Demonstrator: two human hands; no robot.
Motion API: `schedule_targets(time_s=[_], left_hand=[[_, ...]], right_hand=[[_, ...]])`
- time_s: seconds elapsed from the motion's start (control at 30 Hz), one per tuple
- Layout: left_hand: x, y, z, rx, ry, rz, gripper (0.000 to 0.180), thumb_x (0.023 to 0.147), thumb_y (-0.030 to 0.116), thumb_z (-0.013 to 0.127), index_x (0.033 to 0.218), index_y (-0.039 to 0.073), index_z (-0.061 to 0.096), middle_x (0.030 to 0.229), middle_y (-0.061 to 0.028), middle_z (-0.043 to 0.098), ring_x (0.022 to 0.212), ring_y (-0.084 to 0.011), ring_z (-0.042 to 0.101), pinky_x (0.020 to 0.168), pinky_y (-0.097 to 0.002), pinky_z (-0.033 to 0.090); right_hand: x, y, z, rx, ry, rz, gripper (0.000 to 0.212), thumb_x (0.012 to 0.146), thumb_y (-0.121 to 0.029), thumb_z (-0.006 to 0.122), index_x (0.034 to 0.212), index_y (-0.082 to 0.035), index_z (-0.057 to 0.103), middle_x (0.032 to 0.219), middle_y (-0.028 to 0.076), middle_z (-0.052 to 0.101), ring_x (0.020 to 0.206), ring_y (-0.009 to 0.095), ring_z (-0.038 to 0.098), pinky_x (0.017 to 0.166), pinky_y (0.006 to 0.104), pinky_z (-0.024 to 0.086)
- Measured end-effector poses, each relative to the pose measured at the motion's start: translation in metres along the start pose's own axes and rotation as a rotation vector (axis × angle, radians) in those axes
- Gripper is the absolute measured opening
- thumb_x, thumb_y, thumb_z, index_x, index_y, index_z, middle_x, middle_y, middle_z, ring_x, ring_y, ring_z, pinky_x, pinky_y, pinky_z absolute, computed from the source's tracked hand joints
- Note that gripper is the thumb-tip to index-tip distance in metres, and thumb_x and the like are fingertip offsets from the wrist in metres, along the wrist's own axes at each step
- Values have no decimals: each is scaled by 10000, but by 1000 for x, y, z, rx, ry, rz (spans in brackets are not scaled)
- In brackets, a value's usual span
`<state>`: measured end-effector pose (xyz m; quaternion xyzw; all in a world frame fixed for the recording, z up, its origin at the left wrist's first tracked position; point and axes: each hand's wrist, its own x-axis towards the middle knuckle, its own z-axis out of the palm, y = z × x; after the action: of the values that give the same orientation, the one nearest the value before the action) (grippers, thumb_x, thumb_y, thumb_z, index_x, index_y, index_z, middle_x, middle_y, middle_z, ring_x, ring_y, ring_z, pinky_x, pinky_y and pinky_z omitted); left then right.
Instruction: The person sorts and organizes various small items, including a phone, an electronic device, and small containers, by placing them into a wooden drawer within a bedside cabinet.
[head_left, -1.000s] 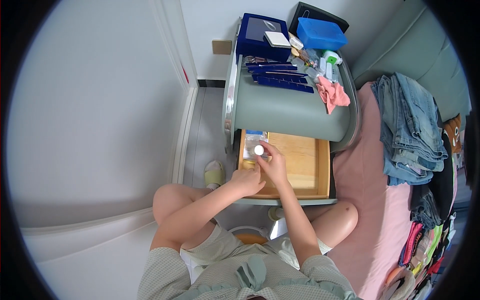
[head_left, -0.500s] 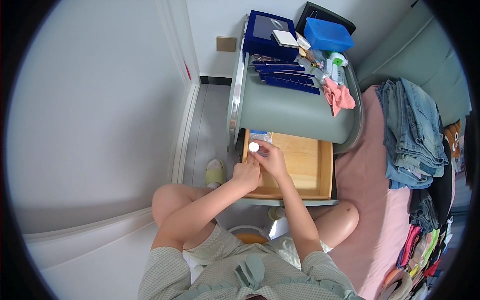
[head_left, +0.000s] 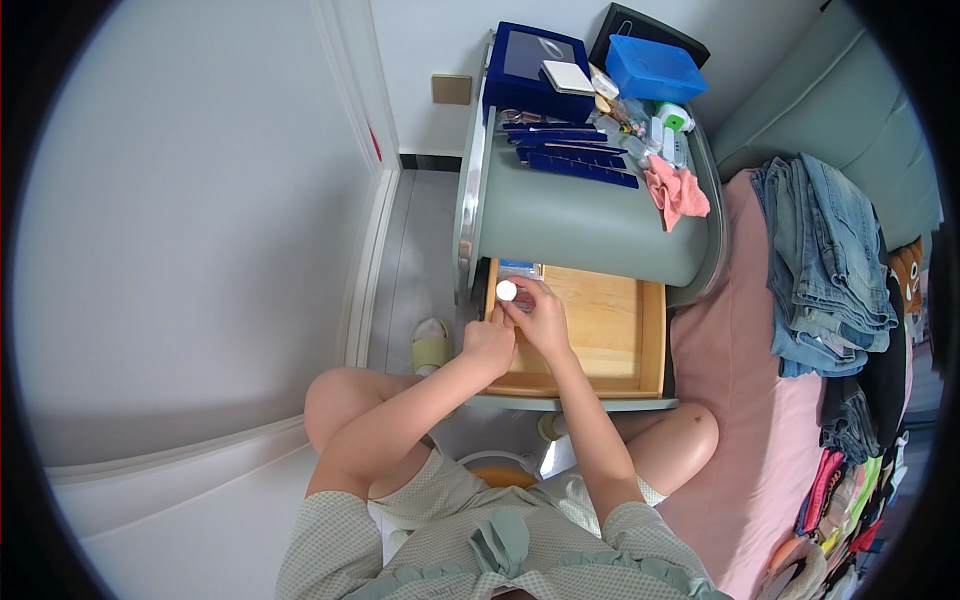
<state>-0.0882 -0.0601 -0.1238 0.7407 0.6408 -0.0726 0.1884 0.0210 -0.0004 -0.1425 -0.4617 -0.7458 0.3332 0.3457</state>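
Note:
Over the left side of the pulled-out wooden drawer [head_left: 610,320], my two hands are close together. Between the thumb and fingers of my right hand [head_left: 541,320] is a small white round piece [head_left: 506,291], which looks like a cap seen from above. My left hand [head_left: 489,345] is closed just below and to the left of it, its fingertips meeting those of the right. Whatever the left fingers grip is hidden. Behind the hands, in the drawer's back left corner, lies a clear plastic packet with blue on it [head_left: 518,268].
The grey-green nightstand top [head_left: 590,225] carries dark blue strips [head_left: 575,160], a blue box [head_left: 540,75], a blue plastic container [head_left: 655,70] and a pink cloth [head_left: 677,192]. On the right, folded jeans [head_left: 825,255] lie on a pink bed [head_left: 720,340]. A white wall [head_left: 200,250] stands left.
Both hands and the white round piece have shifted very slightly up and to the left. The grip looks the same.

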Motion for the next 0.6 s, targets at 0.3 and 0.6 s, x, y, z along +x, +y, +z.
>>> schedule_targets(time_s=[0.3,0.6], left_hand=[[-3,2,-10,13,-105,5,513,850,350,526,1228,5,487,1228,-148,497,883,-224,639,695,-373,503],[-9,8,-18,40,-81,44,490,856,362,527,1227,43,494,1267,-135,496,874,-221,645,692,-369,499]], right_hand=[[-4,2,-2,37,3,17,407,690,-109,726,1080,-74,615,1012,130,639,829,267,655,722,338,524],[-10,6,-15,50,-34,54,422,668,-48,733,1074,-49,617,1012,140,649,881,241,658,767,321,526]])
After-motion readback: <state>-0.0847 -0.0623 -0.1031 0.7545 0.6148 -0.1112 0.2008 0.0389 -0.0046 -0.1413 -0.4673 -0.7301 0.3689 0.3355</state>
